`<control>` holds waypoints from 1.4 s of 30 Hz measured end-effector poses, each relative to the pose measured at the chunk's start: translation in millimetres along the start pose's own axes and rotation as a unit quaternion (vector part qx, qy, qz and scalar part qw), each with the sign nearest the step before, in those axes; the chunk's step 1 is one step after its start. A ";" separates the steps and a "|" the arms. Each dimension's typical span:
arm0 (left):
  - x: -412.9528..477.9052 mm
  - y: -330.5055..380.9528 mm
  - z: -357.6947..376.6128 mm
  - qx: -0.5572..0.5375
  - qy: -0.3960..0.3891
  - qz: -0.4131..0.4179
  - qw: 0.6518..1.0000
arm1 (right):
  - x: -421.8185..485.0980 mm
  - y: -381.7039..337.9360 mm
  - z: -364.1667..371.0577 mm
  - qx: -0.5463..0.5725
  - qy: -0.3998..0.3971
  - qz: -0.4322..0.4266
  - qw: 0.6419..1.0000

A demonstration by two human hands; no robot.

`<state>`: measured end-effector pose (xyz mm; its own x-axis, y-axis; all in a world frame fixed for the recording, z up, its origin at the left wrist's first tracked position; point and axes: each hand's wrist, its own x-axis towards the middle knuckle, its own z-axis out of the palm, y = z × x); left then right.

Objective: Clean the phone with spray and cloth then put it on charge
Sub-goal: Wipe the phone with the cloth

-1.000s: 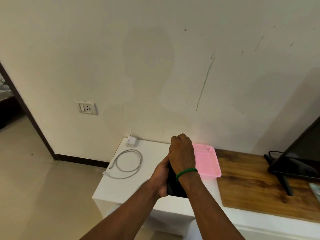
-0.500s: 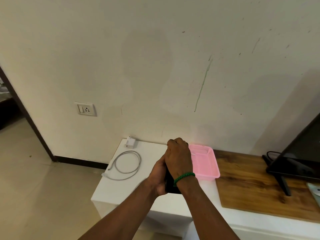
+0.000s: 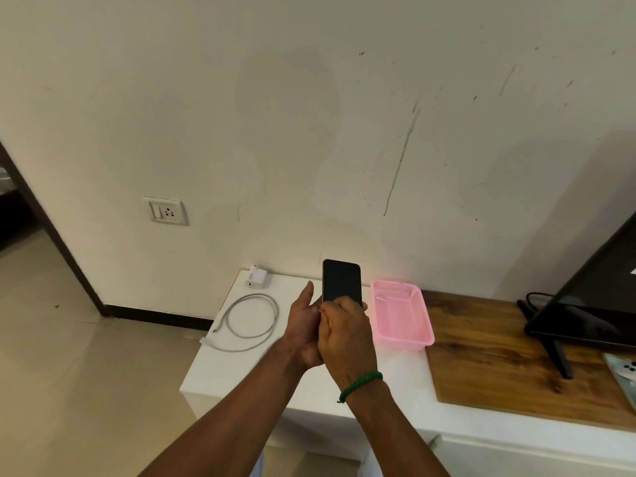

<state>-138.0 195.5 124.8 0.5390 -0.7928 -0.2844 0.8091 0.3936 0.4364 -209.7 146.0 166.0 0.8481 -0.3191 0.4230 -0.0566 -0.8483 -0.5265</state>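
Observation:
A black phone (image 3: 341, 282) stands upright above the white cabinet (image 3: 237, 373), dark screen toward me. My left hand (image 3: 303, 327) holds its lower part from the left and behind, thumb pointing up. My right hand (image 3: 347, 339), with a green wristband, curls over the bottom of the screen. The phone's lower half is hidden by both hands. A white charger adapter (image 3: 256, 277) and a coiled white cable (image 3: 251, 321) lie on the cabinet to the left. No spray or cloth is visible.
A wall socket (image 3: 166, 211) sits left of the cabinet, above the floor. A pink basket (image 3: 401, 318) stands just right of my hands. Further right are a wooden top (image 3: 488, 366), a dark TV (image 3: 602, 304) on its stand, and another device (image 3: 624, 373) at the edge.
My right hand slid down from the phone's top to its bottom, uncovering the upper screen. The phone now stands upright and higher in view.

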 end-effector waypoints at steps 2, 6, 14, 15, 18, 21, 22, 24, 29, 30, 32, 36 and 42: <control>-2.1 2.2 2.4 -0.008 -0.016 0.013 1.000 | -8.4 2.5 1.5 0.003 -0.001 -0.009 1.000; -3.8 7.5 3.7 0.015 -0.022 0.026 0.999 | -24.7 2.9 4.2 0.004 -0.008 -0.006 1.000; -6.5 6.1 13.1 0.034 0.000 0.062 0.997 | -37.7 4.5 7.0 -0.035 0.041 -0.057 0.997; -5.8 6.4 12.8 0.032 0.005 0.065 0.997 | -39.3 5.0 7.1 -0.038 0.050 -0.070 0.996; -4.8 7.9 12.8 0.023 0.015 0.063 0.998 | -43.6 5.6 7.0 -0.042 0.060 -0.084 0.994; -4.8 7.7 13.1 0.014 0.016 0.059 0.998 | -47.0 6.5 8.1 -0.043 0.065 -0.091 0.993; -4.9 7.4 13.1 0.011 0.014 0.058 0.998 | -47.9 7.1 8.5 -0.045 0.067 -0.092 0.992; -5.6 7.1 13.1 0.005 0.005 0.055 0.998 | -48.8 7.9 7.4 -0.052 0.070 -0.095 0.992; -7.0 9.4 12.4 -0.006 -0.016 0.055 0.998 | -47.6 12.8 3.5 -0.060 0.087 -0.090 0.990; -7.0 9.9 12.3 -0.006 -0.017 0.054 0.998 | -47.4 14.8 2.9 -0.063 0.084 -0.087 0.991; -7.2 10.6 12.1 -0.002 -0.015 0.053 0.998 | -46.4 21.7 2.8 -0.066 0.088 -0.093 0.989; -7.6 12.2 10.6 0.000 -0.008 0.052 0.999 | -44.8 36.9 1.1 -0.066 0.080 -0.069 0.992; -7.3 12.5 6.3 -0.001 -0.013 0.058 0.998 | -41.0 52.9 -7.8 -0.063 0.099 -0.046 0.992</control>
<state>-133.2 203.2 137.7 0.6235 -0.7530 -0.2104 0.7418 0.4848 0.4633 -251.5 110.9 126.5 0.7335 -0.3046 0.6076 -0.0608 -0.9198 -0.3876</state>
